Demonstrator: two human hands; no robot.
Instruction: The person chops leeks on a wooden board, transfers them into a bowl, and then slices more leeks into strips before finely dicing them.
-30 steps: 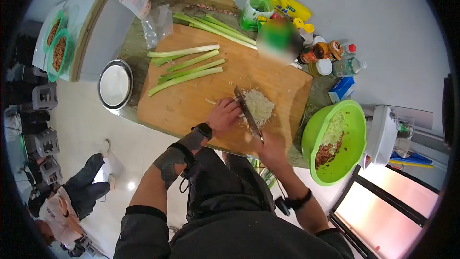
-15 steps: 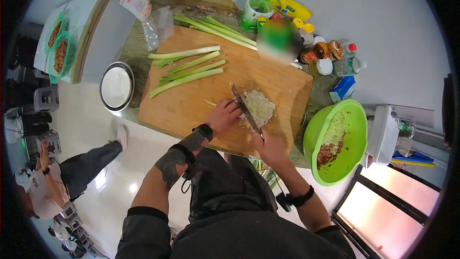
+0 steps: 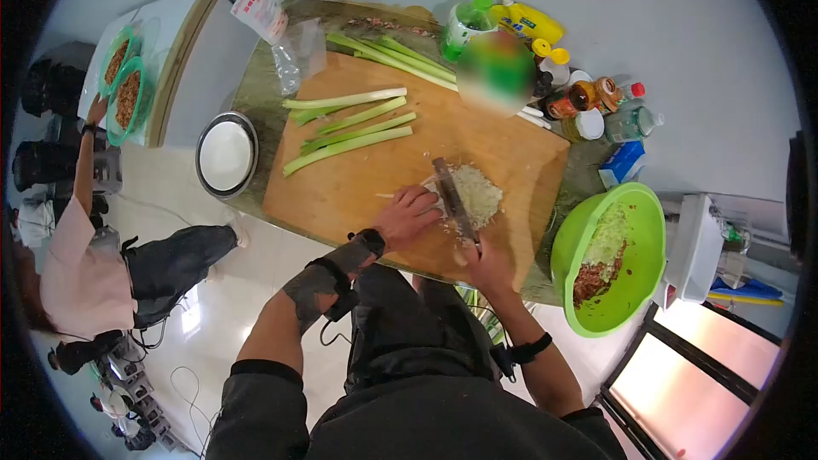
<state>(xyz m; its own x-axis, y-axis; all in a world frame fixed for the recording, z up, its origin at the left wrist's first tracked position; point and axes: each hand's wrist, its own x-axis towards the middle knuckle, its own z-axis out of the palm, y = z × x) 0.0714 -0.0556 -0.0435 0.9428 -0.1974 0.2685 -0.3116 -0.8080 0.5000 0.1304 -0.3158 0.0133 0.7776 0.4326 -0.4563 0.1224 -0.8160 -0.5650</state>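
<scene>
My right hand [image 3: 491,267] is wrapped round the handle of a kitchen knife [image 3: 454,201], whose blade points away from me over the cutting board [image 3: 341,196]. Just right of the blade lies a heap of finely chopped green onion [image 3: 479,194]. My left hand [image 3: 409,216] rests on the board left of the blade with curled fingers. Pale green onion bits show at its fingertips; most of what lies under them is hidden. Several long green onion stalks [image 3: 351,150] lie farther up the board, left of the heap.
A green basin [image 3: 558,247] with chopped onion and minced meat stands at right. Bottles and jars [image 3: 588,125] crowd the back right. A white bowl [image 3: 227,156] sits at the left edge. Another person [image 3: 85,264] reaches toward green bowls [image 3: 136,123] on a white cabinet.
The view has shifted slightly, moving the scene right. The knife and both hands stay beside the chopped heap. The other person has stretched an arm to the green bowls.
</scene>
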